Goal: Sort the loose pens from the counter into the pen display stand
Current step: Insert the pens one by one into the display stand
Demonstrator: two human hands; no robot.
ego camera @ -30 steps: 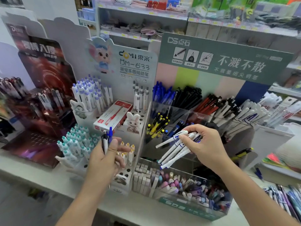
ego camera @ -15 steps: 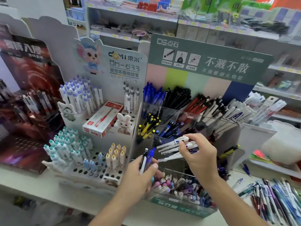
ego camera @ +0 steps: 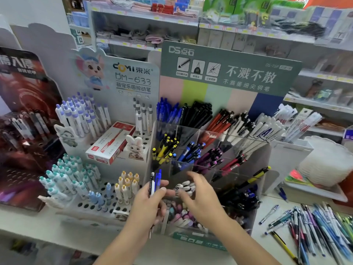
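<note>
**Pens Held at the Display Stand, More Left Loose on the Counter**

Pens (ego camera: 155,183), one white and black and at least one blue, are held upright in the left hand (ego camera: 148,204), whose fingers and thumb are curled round the barrels; the clicker ends stand above the fingers and a tip shows below the palm. The right hand (ego camera: 198,196) is seen just to the right of it, blurred, with the fingers spread and relaxed; no closed grip on anything can be made out. A bunch of white pens (ego camera: 185,187) is seen between the two hands, right at the right hand's fingertips, in front of the lower part of the clear pen display stand (ego camera: 188,133); whether the bunch is touched by the fingers cannot be told.

The stand's upper compartments are filled by colour: blue, black, red and white pens at the back, yellow, blue and purple ones in the middle row. The stand is topped by a green sign (ego camera: 229,69).

A heap of loose pens (ego camera: 313,228) is spread on the counter (ego camera: 38,226) at the lower right, well apart from both hands. To the left of the clear stand, a white peg stand (ego camera: 91,205) is set with teal, purple and yellow capped pens, and a red and white box (ego camera: 110,143) is rested on its upper step.
</note>
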